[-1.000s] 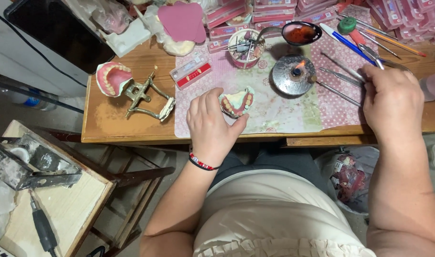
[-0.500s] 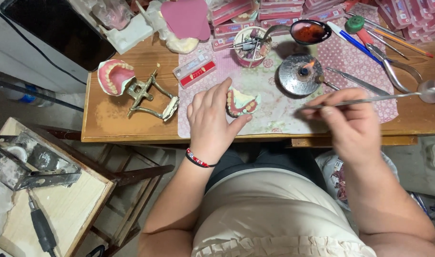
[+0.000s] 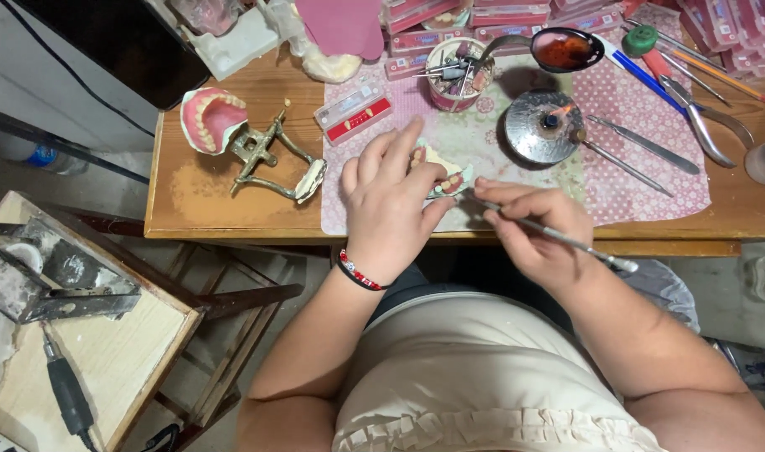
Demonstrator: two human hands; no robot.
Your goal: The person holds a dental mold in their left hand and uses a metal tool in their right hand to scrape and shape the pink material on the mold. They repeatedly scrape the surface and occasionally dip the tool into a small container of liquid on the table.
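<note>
Holding one denture model (image 3: 439,172), left hand (image 3: 391,209) grip closed; right hand (image 3: 537,230) pinching one metal tool (image 3: 550,236).

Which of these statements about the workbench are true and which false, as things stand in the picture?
1. The left hand holds a small denture model with a row of teeth. True.
2. The right hand is empty. False: its grip is closed on a thin metal hand instrument, tip at the denture model.
3. A small flame burns on the round metal burner. True.
4. The brass-coloured articulator frame lies on the pink patterned mat. False: it lies on the bare wooden tabletop, left of the mat.
5. The left wrist wears a red and black bracelet. True.
</note>
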